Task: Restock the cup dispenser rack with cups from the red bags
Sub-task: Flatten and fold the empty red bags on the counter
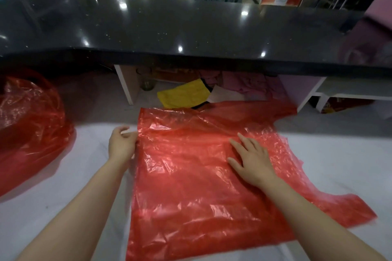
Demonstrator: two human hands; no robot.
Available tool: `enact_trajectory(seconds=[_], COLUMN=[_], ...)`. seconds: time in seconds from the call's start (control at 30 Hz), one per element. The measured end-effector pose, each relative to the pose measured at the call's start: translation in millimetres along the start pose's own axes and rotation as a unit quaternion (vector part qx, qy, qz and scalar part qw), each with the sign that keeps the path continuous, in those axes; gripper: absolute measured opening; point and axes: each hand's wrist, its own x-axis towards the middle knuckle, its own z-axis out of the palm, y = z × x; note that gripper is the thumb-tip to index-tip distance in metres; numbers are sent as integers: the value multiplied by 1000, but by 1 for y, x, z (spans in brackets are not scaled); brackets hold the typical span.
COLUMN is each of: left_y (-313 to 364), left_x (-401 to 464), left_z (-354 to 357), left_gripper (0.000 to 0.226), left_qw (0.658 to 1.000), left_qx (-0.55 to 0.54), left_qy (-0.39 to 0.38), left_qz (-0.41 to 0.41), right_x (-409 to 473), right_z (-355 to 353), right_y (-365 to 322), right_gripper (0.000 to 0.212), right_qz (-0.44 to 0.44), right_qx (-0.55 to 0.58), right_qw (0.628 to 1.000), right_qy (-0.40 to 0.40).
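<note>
A flat, empty red plastic bag (191, 176) lies spread on the white surface (53, 207) in front of me. My left hand (122, 144) pinches the bag's left edge near its top corner. My right hand (250, 161) rests flat on the bag's upper right area with fingers straight and spread. A second red bag (27, 125) sits bulging at the left edge of the view; its contents are hidden. No cups and no dispenser rack are in view.
A glossy black counter (191, 32) runs across above the white surface. Under it are a yellow cloth (182, 95), a glass jar (147, 82), purple fabric (244, 85) and white shelf supports (127, 85).
</note>
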Motion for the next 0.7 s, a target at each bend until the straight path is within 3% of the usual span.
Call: enact_trajectory(seconds=[0.07, 0.13, 0.23, 0.43, 0.6, 0.7], left_y=[2, 4, 7, 25, 39, 45], left_x=[-7, -14, -17, 11, 26, 32], left_z=[3, 7, 18, 25, 45, 53], left_gripper=[48, 52, 54, 47, 36, 28], left_qw=[988, 942, 875, 907, 876, 860], left_qx=[97, 213, 330, 300, 371, 422], left_qy=[7, -14, -54, -26, -37, -32], left_qz=[116, 260, 351, 293, 306, 287], right_x=[3, 9, 21, 50, 78, 97], right_z=[-6, -11, -16, -49, -71, -82], right_y=[-6, -12, -18, 9, 44, 64], right_gripper=[60, 58, 50, 49, 31, 47], right_qz=[-10, -16, -32, 34, 51, 119], right_qx=[7, 19, 60, 174, 119, 70], right_qw=[999, 998, 995, 968, 970, 980], right_qy=[39, 58, 70, 179, 207, 142])
